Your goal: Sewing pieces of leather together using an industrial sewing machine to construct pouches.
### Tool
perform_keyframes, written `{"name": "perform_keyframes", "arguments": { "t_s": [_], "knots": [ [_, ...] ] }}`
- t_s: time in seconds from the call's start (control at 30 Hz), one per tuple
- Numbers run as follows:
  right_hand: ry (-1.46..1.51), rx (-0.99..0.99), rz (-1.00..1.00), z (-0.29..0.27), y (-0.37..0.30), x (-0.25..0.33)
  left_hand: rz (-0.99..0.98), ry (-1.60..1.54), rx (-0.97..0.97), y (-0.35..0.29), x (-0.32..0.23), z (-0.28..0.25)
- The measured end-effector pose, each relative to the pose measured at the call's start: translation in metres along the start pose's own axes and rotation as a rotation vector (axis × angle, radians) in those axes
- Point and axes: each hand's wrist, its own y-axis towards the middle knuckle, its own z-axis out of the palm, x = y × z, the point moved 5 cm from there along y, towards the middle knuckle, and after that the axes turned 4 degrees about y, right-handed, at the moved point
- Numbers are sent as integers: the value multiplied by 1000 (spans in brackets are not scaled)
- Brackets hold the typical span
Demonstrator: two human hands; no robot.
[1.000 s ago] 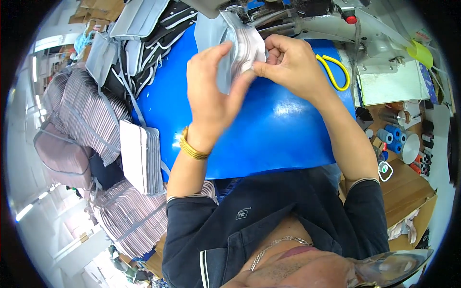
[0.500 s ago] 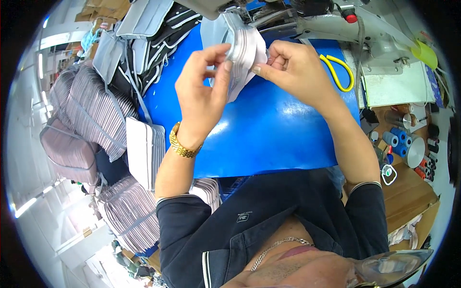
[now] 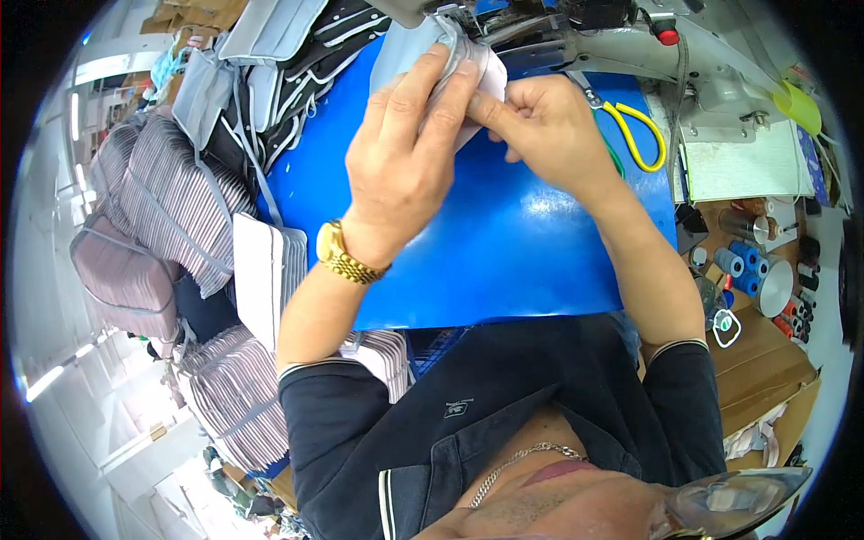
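A layered fabric piece (image 3: 484, 76), grey on one side and pale pink-white on the other, lies under the sewing machine head (image 3: 450, 13) at the far edge of the blue table. My left hand (image 3: 402, 162), with a gold watch at the wrist, has its fingers closed together over the fabric's grey band, fingertips close to the machine. My right hand (image 3: 549, 126) pinches the fabric's right edge between thumb and curled fingers. Part of the piece is hidden beneath both hands. Yellow-handled scissors (image 3: 641, 135) lie just right of my right hand, partly behind it.
The blue tabletop (image 3: 504, 261) spreads below my hands. Strapped stacks of striped fabric pieces (image 3: 180, 189) stand at the left, with grey and black pieces (image 3: 279, 45) behind. Blue thread spools (image 3: 745, 268) and a cardboard box (image 3: 765, 360) are at the right.
My left hand has moved up and right, turning from a pinch to lying over the fabric. The fabric has shifted toward the machine. More of the scissors shows.
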Motion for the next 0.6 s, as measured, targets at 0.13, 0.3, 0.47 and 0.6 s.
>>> {"name": "perform_keyframes", "arguments": {
  "t_s": [0.13,0.3,0.47,0.6],
  "knots": [
    [60,88,98,16,-2,-12,134,188,175,2,-1,-8],
    [128,134,111,29,-2,-29,-81,-43,237,9,-12,4],
    [235,179,16,37,0,-42,-294,-172,132,0,-12,10],
    [180,167,-28,40,12,-48,-363,-189,64,1,-7,24]
  ]
}}
